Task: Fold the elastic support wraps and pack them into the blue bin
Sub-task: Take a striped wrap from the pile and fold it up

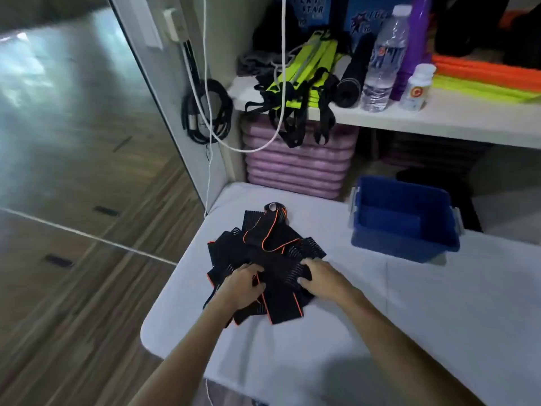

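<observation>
Head view, left hand point(244, 284), right hand point(319, 276) gripping wraps point(272, 253)

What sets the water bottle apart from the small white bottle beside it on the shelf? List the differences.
The water bottle is clear, so you can see through it; the small white bottle is opaque. The water bottle stands far taller, the white one short and squat. The water bottle's label is blue, while the white bottle's shows an orange round mark. Both stand upright on the shelf, capped, side by side.
</observation>
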